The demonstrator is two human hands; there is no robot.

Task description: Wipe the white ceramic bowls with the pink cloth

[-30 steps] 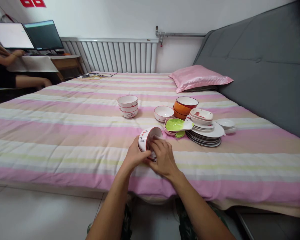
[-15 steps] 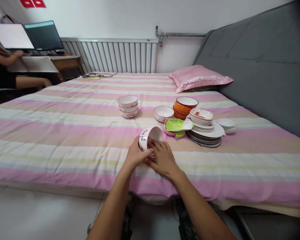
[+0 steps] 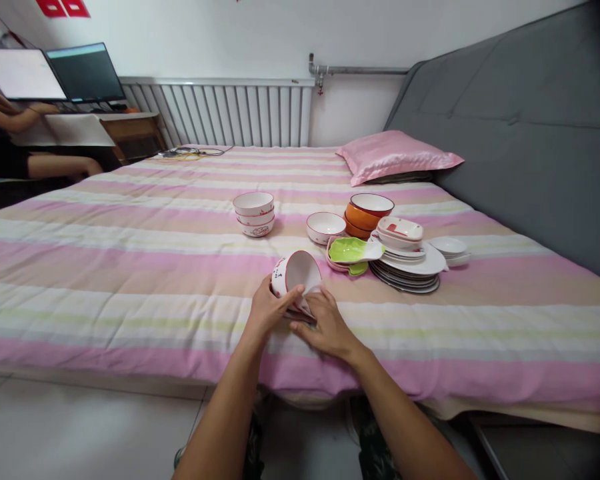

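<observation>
A white bowl [image 3: 300,270] with a red rim and a printed pattern is tilted on its side, its mouth facing right. My left hand [image 3: 273,303] grips it from the left, the thumb over the near rim. At the bowl's lower rim is my right hand [image 3: 327,323], its fingers bent around what looks like a pale, thin cloth [image 3: 303,308]. The fold of this cloth lies partly under the bowl, and the fingers hide much of it. Farther back, a similar bowl [image 3: 326,227] stands upright, left of the stacked orange bowls [image 3: 360,217].
Three stacked white bowls [image 3: 255,215] stand on the striped bedspread [image 3: 130,267]. To the right are green and pink leaf-shaped dishes [image 3: 350,250], a pile of plates [image 3: 407,277] and small dishes [image 3: 453,250]. A pink pillow [image 3: 400,157] lies behind. A person [image 3: 10,127] sits at far left.
The bowl has tilted further and shifted slightly left. My right hand's fingers have moved from inside the bowl down to its lower rim, and the pale fold shows more.
</observation>
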